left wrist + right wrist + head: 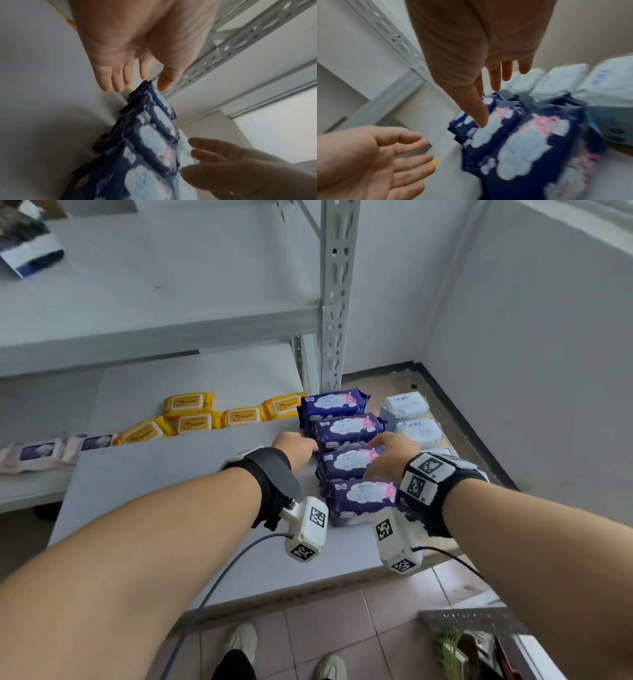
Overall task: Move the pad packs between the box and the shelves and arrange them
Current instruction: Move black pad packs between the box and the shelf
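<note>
Several navy pad packs [349,463] lie side by side in a row along the right end of the grey shelf board [171,494]. My left hand [301,445] hovers at the row's left side with straight fingers and holds nothing. My right hand [387,451] is spread over the middle packs, also holding nothing. The left wrist view shows the left hand [139,83] above the blurred navy packs [154,142]. The right wrist view shows the right hand [494,100] over the navy packs [522,142]. I cannot tell whether either hand touches them.
White packs marked ABC [411,419] lie just right of the navy row. Yellow wipe packs [205,419] and pale wipe packs [41,453] sit on the shelf behind. A perforated steel post [334,302] stands beyond the row, under an upper shelf [154,302]. Walls close the right side.
</note>
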